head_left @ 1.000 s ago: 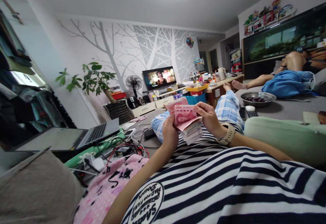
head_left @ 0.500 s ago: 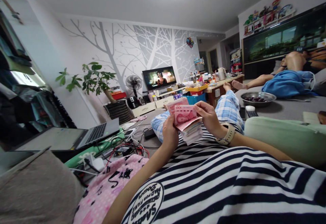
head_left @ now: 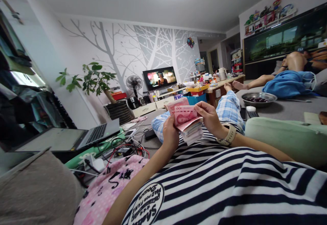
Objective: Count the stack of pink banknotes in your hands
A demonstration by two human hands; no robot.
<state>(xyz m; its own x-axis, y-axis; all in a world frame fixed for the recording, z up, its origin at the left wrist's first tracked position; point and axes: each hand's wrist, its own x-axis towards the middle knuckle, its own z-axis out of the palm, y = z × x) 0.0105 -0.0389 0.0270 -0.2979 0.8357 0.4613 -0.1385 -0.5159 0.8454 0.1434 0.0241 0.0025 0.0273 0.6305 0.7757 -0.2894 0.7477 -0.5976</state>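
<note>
A thick wad of banknotes (head_left: 191, 131) is held over my lap, folded so that its lower ends fan out toward me. On top shows a pink note (head_left: 185, 115) marked 100. My left hand (head_left: 170, 131) is closed on the wad from the left, thumb on the front. With thumb and index finger, my right hand (head_left: 209, 117) pinches the upper right corner of the pink note; its other fingers lie curled along the wad's right side. A pale watch sits on the right wrist. The backs of the notes are partly hidden by my fingers.
On the left lie an open laptop (head_left: 97, 133), tangled cables (head_left: 127, 148) and a pink blanket (head_left: 112, 187). To the right are a green cushion (head_left: 281, 136), a metal bowl (head_left: 259, 100) of dark fruit and a remote (head_left: 252, 114). Another person's leg (head_left: 260, 81) stretches across the sofa.
My hands and the banknotes stay almost exactly where they were. The top pink note's face looks slightly shifted under the fingers.
</note>
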